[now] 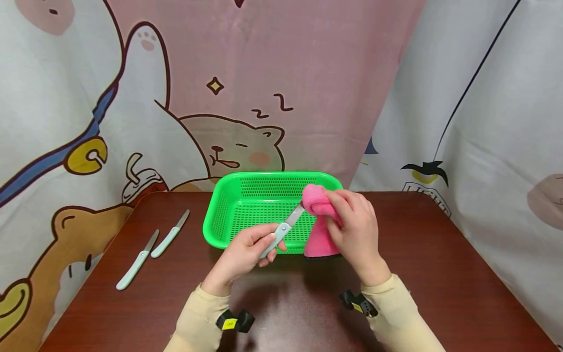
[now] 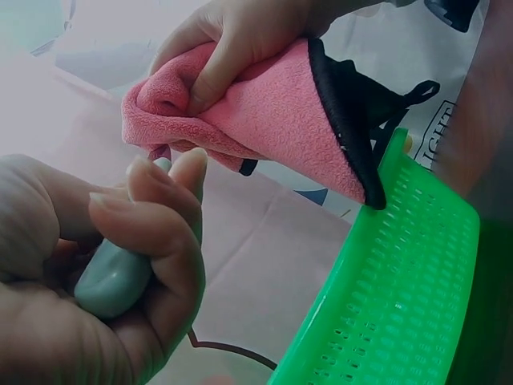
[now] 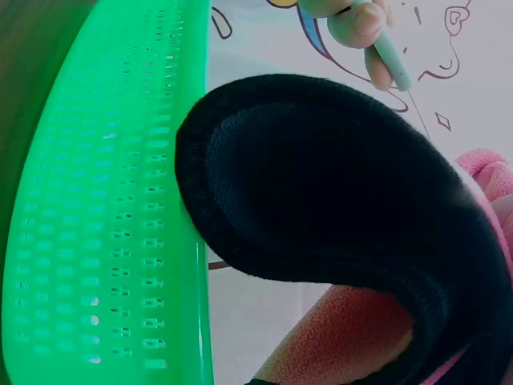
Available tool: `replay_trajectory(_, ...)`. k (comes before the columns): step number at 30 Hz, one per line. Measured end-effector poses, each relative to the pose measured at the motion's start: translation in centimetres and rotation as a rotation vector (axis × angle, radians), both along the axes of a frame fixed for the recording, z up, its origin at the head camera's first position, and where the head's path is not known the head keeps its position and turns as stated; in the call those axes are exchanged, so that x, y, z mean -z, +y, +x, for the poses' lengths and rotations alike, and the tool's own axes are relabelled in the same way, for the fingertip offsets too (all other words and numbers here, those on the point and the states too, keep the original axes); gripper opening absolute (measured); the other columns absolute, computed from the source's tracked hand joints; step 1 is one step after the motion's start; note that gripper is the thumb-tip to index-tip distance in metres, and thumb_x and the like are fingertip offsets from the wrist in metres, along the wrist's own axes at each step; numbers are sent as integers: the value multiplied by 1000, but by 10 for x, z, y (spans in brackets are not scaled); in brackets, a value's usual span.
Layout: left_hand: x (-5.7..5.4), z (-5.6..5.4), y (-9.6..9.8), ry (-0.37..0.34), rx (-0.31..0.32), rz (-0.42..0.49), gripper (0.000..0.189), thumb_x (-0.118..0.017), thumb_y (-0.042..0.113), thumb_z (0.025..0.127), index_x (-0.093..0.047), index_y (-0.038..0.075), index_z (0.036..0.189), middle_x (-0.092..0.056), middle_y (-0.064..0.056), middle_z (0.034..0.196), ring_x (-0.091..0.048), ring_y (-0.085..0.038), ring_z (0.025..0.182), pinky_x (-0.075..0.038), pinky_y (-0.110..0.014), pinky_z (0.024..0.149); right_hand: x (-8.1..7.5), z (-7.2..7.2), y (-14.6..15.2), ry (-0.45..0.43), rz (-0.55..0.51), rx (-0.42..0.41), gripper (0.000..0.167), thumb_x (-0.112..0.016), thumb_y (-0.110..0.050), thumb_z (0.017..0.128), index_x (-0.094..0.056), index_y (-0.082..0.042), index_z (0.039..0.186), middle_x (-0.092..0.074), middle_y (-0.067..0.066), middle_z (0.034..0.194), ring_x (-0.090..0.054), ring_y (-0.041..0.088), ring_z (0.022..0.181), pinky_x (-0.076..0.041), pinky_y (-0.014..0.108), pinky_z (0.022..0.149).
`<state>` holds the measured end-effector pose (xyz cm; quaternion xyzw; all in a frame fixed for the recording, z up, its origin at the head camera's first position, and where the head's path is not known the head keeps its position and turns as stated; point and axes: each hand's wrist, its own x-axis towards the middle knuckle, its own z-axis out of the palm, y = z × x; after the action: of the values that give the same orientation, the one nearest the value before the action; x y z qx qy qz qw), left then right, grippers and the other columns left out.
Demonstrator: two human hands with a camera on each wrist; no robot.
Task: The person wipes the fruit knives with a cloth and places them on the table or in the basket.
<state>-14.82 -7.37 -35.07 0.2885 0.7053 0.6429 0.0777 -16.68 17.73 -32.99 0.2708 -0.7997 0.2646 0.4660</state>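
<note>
In the head view my left hand (image 1: 250, 247) grips a knife (image 1: 281, 229) by its pale green handle, blade slanting up to the right. My right hand (image 1: 355, 227) holds a pink cloth (image 1: 323, 239), bunched at the top around the blade's tip, which it hides. The cloth's lower part hangs over the front right of a green basket (image 1: 214, 215). Seen from the left wrist, the fingers curl round the handle (image 2: 114, 281) and the cloth shows a black edging. From the right wrist, the cloth's dark underside (image 3: 321, 176) fills the middle.
Two more knives with pale handles lie on the brown table at the left, one (image 1: 137, 261) nearer the front and the other (image 1: 170, 234) just behind it. A printed curtain (image 1: 325, 88) hangs behind the table (image 1: 422, 274).
</note>
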Motion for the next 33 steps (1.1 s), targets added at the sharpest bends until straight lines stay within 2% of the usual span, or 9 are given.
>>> replay_trajectory(4,1,-1,1,-9,12,9,18,-50,6,103,-65,-1,109,-59,-11,71,-48,-14,55,-43,-21,51,1,1,0,-8,-55,11,42,-72,-2,75,-67,-7,117,-64,16,107,-59,37,95,-45,56,82)
replay_trajectory(7,2,-2,0,-26,17,25,19,-50,7,104,-65,-1,111,-59,-15,72,-48,-15,55,-43,-21,51,1,2,2,-14,-83,22,43,-72,-1,74,-67,-7,117,-65,16,107,-59,37,95,-44,56,82)
replay_trajectory(11,3,-3,-1,-74,19,63,20,-50,8,104,-65,-2,112,-56,-25,75,-47,-15,55,-43,-21,52,1,4,4,-4,-109,15,38,-70,-7,78,-67,-5,115,-64,17,106,-58,37,95,-44,53,84)
replay_trajectory(14,4,-4,-3,-98,9,79,21,-50,10,104,-64,-2,114,-57,-23,76,-47,-14,56,-43,-21,52,1,6,5,14,-119,-2,34,-67,-12,81,-68,-3,113,-63,18,105,-58,37,95,-43,49,84)
replay_trajectory(19,3,-4,-3,-102,-8,87,22,-50,10,104,-63,-3,115,-60,-12,78,-49,-14,58,-43,-20,52,4,12,0,19,-105,-45,34,-66,-15,81,-68,-3,113,-64,17,106,-59,35,96,-43,49,84)
replay_trajectory(28,6,-4,-2,-96,-10,103,22,-50,10,104,-62,-4,116,-61,-11,81,-49,-13,58,-43,-20,52,10,17,-11,42,-46,-86,31,-61,-17,85,-69,-6,112,-64,15,102,-60,34,91,-44,50,78)
replay_trajectory(33,6,-4,-2,-94,-16,115,24,-50,8,104,-61,-4,121,-63,-11,85,-50,-13,59,-43,-20,52,10,19,-17,64,0,-92,30,-55,-25,93,-69,-8,114,-64,15,103,-61,31,92,-45,50,75)
